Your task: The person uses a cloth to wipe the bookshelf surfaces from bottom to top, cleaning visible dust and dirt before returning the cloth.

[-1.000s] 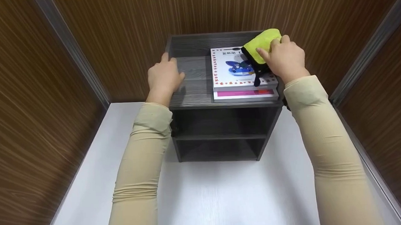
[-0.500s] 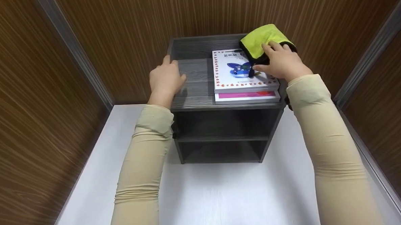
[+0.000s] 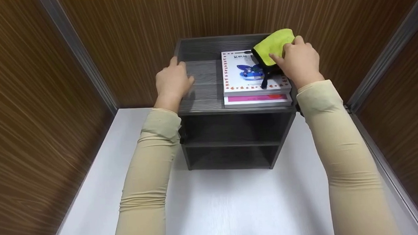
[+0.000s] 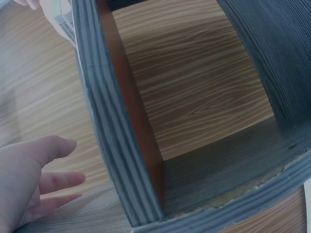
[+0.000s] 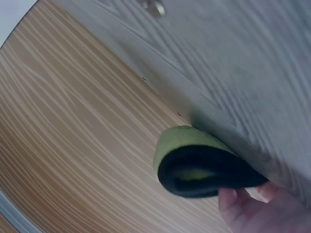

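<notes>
A folded yellow-green cloth (image 3: 275, 45) with black edging lies over the back right corner of the grey shelf unit (image 3: 201, 70), overlapping the books. My right hand (image 3: 301, 60) grips it with curled fingers, thumb toward the books. In the right wrist view, fingertips (image 5: 228, 194) pinch the cloth's black rim (image 5: 194, 187) beside the grey side panel (image 5: 233, 82). My left hand (image 3: 173, 82) rests at the unit's left side edge, its thumb pointing inward. The left wrist view shows that hand's fingers (image 4: 60, 180) fairly straight and spread apart from the thumb.
Two thick books (image 3: 245, 89) are stacked on the right of the unit's top, the upper one white with a blue picture. Beneath are dark open compartments (image 3: 230, 129). Wood-grain walls (image 3: 128, 47) stand close behind and on both sides, above a white floor (image 3: 216, 202).
The right hand slid right and down, dragging the cloth out past the right edge with fingers spread. It has come back up, fingers curled on the cloth again. The left hand holds its place.
</notes>
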The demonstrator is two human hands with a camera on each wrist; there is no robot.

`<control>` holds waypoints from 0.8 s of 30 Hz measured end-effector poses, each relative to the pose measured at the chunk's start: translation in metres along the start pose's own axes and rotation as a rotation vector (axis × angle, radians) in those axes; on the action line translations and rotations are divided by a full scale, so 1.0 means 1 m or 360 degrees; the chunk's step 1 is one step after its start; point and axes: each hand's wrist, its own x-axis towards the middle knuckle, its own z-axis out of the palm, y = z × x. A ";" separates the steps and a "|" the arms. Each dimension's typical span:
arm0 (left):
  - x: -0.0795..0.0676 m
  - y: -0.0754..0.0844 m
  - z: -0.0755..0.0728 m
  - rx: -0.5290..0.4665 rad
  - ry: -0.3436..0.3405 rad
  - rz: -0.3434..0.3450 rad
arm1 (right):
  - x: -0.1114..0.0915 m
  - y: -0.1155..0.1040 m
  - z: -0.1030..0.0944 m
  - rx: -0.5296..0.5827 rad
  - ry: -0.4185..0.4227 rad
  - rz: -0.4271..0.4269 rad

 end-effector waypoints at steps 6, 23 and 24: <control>0.004 0.003 -0.001 0.0001 -0.0032 -0.0048 | -0.001 0.002 -0.001 -0.0082 0.0085 0.0019; 0.013 0.015 0.002 0.0012 -0.0032 -0.0043 | -0.043 0.017 -0.016 -0.0010 -0.0032 0.0000; 0.012 0.016 0.002 0.0013 -0.0038 -0.0040 | -0.043 0.018 -0.017 -0.0011 -0.0055 0.0008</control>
